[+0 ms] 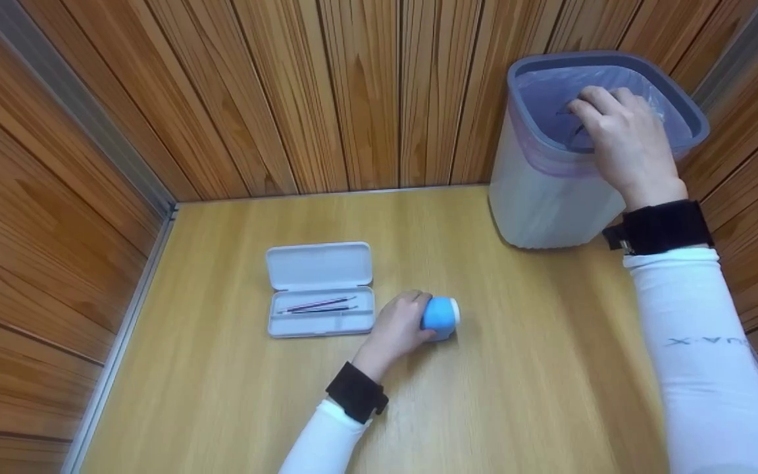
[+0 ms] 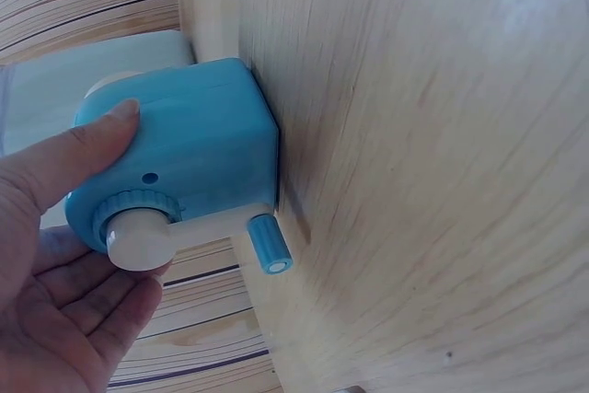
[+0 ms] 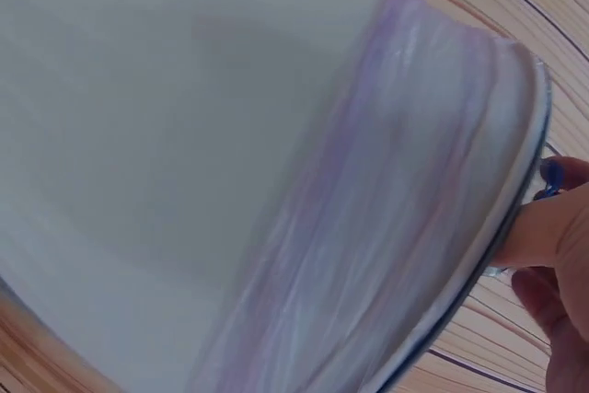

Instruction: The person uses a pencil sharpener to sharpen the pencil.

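Note:
My left hand (image 1: 402,324) grips a blue crank pencil sharpener (image 1: 440,318) on the table. In the left wrist view, the thumb lies on the sharpener's blue body (image 2: 198,121), with the other fingers on its far side. Its white crank arm with a blue knob (image 2: 270,244) faces the camera. Over the bin's mouth, my right hand (image 1: 629,135) points downward, fingers bent. It pinches a small blue and clear piece (image 3: 552,177), mostly hidden by the fingers and rim; its kind cannot be told.
The pale bin (image 1: 550,204) has a grey rim and a thin purplish liner, and stands at the back right by the wall. An open grey pencil case (image 1: 320,266) holds slim pencils (image 1: 316,306), left of the sharpener. Wood-panelled walls (image 1: 366,99) enclose the table.

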`<state>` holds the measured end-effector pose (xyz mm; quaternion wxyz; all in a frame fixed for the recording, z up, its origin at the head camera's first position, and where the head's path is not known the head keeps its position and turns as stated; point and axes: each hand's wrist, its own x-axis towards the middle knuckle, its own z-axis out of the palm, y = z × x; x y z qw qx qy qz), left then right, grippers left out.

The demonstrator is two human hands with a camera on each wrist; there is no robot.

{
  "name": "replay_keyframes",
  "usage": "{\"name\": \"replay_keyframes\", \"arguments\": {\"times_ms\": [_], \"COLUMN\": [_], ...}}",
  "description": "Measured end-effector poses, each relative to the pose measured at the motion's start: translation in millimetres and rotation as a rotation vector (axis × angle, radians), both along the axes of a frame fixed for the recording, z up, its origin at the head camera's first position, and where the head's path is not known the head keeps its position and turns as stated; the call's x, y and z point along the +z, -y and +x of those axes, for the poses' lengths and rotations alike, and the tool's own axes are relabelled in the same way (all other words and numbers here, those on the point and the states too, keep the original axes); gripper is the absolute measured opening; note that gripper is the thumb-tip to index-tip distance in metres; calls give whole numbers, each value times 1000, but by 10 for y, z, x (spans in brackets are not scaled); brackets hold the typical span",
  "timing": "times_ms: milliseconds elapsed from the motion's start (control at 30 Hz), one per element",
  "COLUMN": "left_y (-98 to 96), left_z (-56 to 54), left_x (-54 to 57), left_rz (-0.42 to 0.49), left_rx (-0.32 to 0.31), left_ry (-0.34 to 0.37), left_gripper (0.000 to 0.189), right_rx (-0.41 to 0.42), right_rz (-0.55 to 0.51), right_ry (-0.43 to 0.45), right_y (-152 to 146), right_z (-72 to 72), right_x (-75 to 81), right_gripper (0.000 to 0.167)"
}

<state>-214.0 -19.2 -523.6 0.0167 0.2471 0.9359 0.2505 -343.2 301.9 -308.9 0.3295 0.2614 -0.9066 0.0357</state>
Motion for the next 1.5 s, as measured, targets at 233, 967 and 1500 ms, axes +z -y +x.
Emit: {"name": "replay_keyframes", "arguments": {"times_ms": [233,967,1500], "left_y": [-7,10,13], "left_z": [-10,4,-13], "left_x": [10,-12,8], "left_rz": [12,17,36], "left_rx": [0,10,-2], "left_ry": [6,-4,5], "left_gripper": [56,57,57], "right_rx": [73,75,52], "right_rz": [-10,-49,-306], "right_ry": [-60,-9,-48], "right_y": [-7,-44,77], "right_z": [0,62,359], "right_x": [-3,-51,-3], "right_gripper": [31,28,57]}}
